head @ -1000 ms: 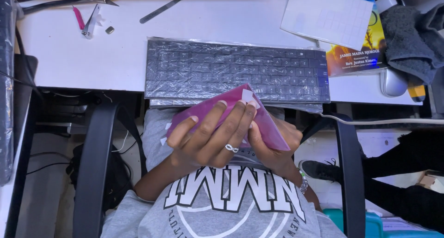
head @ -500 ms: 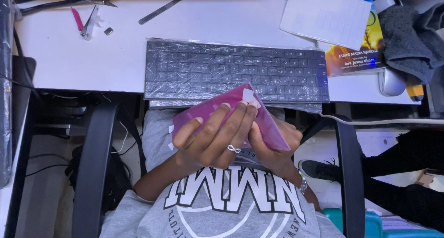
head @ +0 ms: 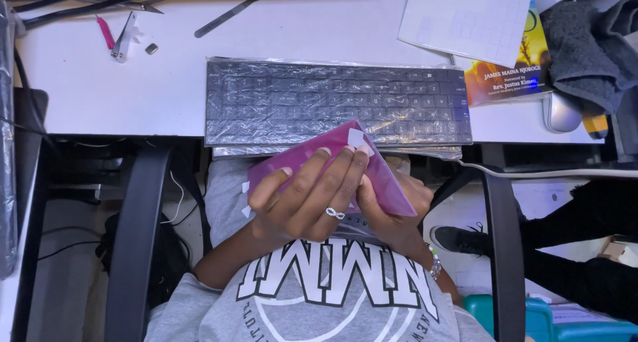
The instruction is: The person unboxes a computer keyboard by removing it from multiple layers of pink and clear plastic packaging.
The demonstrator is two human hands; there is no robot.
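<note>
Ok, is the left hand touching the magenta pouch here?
Touching. The head view shows the left hand laid flat over the magenta pouch, fingertips pressed on its surface, no gap visible.

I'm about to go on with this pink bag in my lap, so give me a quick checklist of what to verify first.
1. Both hands on the pink bag: ok; left hand lies over it, right hand is beneath.
2. White tape tab at the bag's top corner within reach of the fingertips: ok.
3. Bag's contents: cannot tell, it is opaque.
4. Wrapped keyboard lying flat on the desk: ok.
5. Tweezers free on the desk: ok.
</note>
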